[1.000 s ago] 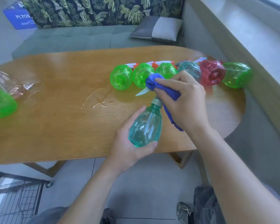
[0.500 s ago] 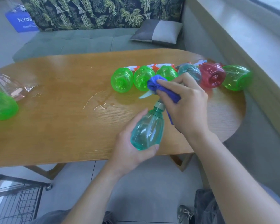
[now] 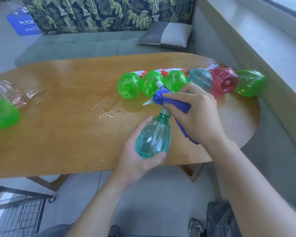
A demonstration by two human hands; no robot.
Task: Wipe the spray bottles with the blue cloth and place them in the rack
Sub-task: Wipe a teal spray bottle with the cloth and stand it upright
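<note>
Two hands (image 3: 162,132) on teal bottle (image 3: 153,137)

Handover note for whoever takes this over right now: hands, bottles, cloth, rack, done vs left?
Left hand grips the teal translucent plastic spray bottle by its body above the wooden table.
Right hand holds the blue cloth wrapped round that bottle's spray head.
Six bottles lie in a row beyond: three green, one teal, one red, one green. Two more lie at the table's left edge.
Black wire rack on the floor, lower left.
Left: finish wiping, rack it, then the rest.
</note>
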